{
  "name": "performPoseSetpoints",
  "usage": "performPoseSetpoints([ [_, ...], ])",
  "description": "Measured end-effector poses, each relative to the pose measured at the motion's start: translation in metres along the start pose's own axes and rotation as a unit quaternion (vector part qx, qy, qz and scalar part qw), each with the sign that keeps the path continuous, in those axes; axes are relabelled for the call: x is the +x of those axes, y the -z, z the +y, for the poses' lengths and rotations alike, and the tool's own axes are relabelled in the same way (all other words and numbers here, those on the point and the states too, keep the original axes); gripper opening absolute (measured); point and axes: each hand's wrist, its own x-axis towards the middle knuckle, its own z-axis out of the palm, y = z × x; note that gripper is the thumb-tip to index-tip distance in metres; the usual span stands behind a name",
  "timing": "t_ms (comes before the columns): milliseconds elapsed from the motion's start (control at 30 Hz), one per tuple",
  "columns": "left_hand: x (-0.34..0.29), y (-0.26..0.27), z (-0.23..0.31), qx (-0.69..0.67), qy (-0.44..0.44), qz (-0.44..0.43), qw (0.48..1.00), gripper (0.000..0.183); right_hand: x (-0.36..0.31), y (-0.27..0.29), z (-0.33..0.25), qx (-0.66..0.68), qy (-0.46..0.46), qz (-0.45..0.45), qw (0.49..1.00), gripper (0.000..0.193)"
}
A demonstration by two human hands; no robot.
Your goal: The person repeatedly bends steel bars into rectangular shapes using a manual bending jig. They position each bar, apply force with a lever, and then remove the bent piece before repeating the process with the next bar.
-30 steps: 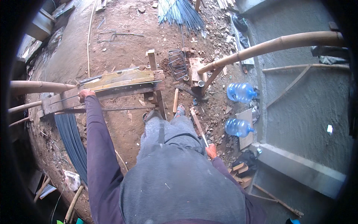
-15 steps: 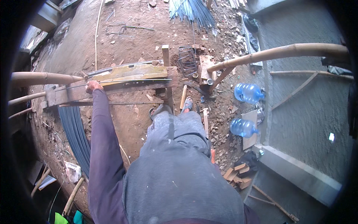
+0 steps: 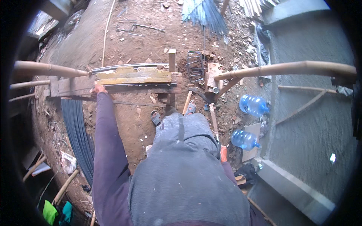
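My left hand point(image 3: 99, 89) is closed around a thin steel rod point(image 3: 147, 85) at the front of a raised timber bench point(image 3: 71, 86). Along the bench, beside the rod, lies a yellowish board point(image 3: 132, 76) with notches on its far edge. My right hand point(image 3: 224, 152) hangs low at my right side, closed and partly hidden by my clothing. From it a long-handled tool point(image 3: 214, 119), which looks like a hammer, points forward with its pale head away from me. Its grip end is hidden.
Bamboo poles point(image 3: 286, 69) brace both sides. Two blue water jugs point(image 3: 245, 139) lie at right by a grey concrete wall point(image 3: 305, 124). Bundled steel rods point(image 3: 77, 128) lie left, more point(image 3: 203, 15) far ahead. A bent-steel frame point(image 3: 195, 67) rests beyond my feet.
My left hand has shifted slightly right along the bench, and the rod now lies nearer its front edge. My right hand has come further into sight, with the tool tilted forward.
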Motion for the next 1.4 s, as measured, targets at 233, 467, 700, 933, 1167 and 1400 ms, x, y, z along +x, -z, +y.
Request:
performPoseSetpoints([
  [233, 0.068, 0.014, -0.024, 0.219, -0.110, 0.034, 0.969, 0.040, 0.000, 0.048, -0.075, -0.074, 0.066, -0.006, 0.995, 0.043],
  [467, 0.011, 0.015, -0.008, 0.260, -0.146, 0.085, 0.951, 0.029, 0.041, 0.107, -0.140, -0.116, 0.126, -0.010, 0.985, 0.041],
  [700, -0.030, 0.006, 0.009, 0.160, -0.105, 0.205, 0.960, 0.023, 0.176, 0.177, -0.262, -0.223, 0.499, 0.025, 0.837, 0.014],
  [933, -0.060, 0.010, 0.034, 0.033, -0.076, 0.244, 0.966, 0.024, 0.325, 0.178, -0.426, -0.343, 0.701, 0.027, 0.625, 0.012],
  [1167, -0.067, 0.014, 0.038, 0.048, -0.096, 0.276, 0.955, 0.021, 0.410, 0.138, -0.574, -0.347, 0.813, -0.034, 0.466, 0.015],
  [1400, -0.051, 0.017, 0.026, -0.117, -0.089, 0.228, 0.962, 0.034, 0.414, 0.099, -0.640, -0.331, 0.858, -0.080, 0.386, 0.016],
])
